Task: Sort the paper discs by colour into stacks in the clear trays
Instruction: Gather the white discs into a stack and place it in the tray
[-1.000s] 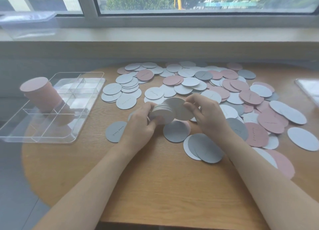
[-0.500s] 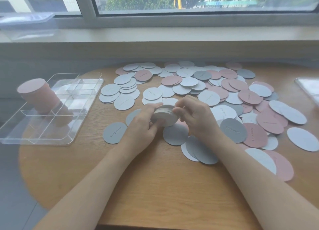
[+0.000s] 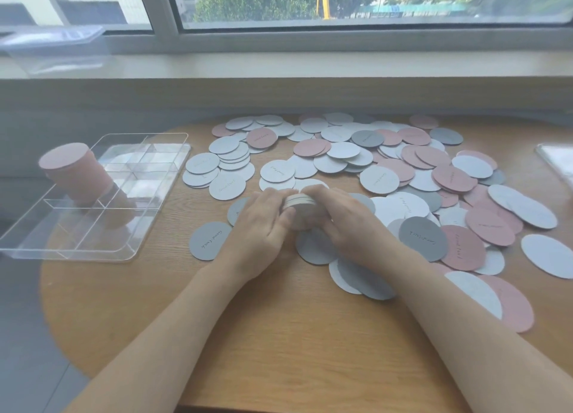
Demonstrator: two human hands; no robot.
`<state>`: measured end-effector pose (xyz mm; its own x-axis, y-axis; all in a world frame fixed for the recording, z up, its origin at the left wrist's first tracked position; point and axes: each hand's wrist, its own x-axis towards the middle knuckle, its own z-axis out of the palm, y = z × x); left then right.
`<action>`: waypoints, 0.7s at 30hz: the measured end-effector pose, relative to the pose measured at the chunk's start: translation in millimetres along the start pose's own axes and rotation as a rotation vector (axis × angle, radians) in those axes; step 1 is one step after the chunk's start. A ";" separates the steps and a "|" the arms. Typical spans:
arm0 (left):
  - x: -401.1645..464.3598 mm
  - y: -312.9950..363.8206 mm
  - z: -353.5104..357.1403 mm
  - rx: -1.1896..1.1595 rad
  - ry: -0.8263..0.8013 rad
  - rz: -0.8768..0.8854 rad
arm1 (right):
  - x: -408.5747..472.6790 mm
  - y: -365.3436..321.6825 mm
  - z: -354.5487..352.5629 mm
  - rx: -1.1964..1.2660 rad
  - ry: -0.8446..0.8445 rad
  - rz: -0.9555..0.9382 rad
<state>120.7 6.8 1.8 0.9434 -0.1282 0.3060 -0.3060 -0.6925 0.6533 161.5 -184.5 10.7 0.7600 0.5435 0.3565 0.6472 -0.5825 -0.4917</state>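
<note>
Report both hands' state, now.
Left hand: holding the stack of pale discs.
Right hand: holding the same stack.

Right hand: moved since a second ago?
Yes. The right hand shifted left, away from the lettered dark grey disc, onto the held disc stack.

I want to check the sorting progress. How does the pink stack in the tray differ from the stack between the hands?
The pink stack is tall; the held stack is short. The pink stack stands in the tray, untouched; the held stack is gripped by the left hand and right hand above the table. The held stack looks pale grey-white. Both are round paper discs.
</note>
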 end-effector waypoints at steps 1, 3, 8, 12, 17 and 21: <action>2.4 -0.9 -2.7 -0.008 0.042 -0.010 | -0.4 2.0 -3.1 -0.008 0.002 0.029; 12.2 -5.3 -8.4 0.040 0.133 -0.028 | -1.6 8.2 -10.1 0.000 -0.017 0.093; 56.8 -24.2 -15.8 0.330 -0.023 -0.045 | -4.0 14.2 -20.2 0.054 -0.058 0.119; 81.2 -31.2 -18.9 0.391 -0.246 -0.140 | -4.7 14.9 -19.7 0.064 -0.063 0.118; 88.3 -35.5 -25.7 0.362 -0.192 -0.111 | -3.8 15.7 -19.8 0.073 -0.053 0.120; 80.4 -39.9 -26.2 0.393 -0.065 0.008 | -2.6 15.8 -18.0 0.067 -0.044 0.118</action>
<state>205.3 42.7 18.5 0.9511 -0.1708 0.2575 -0.2531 -0.9086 0.3322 170.8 -206.0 16.3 0.8265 0.5001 0.2585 0.5466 -0.6030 -0.5810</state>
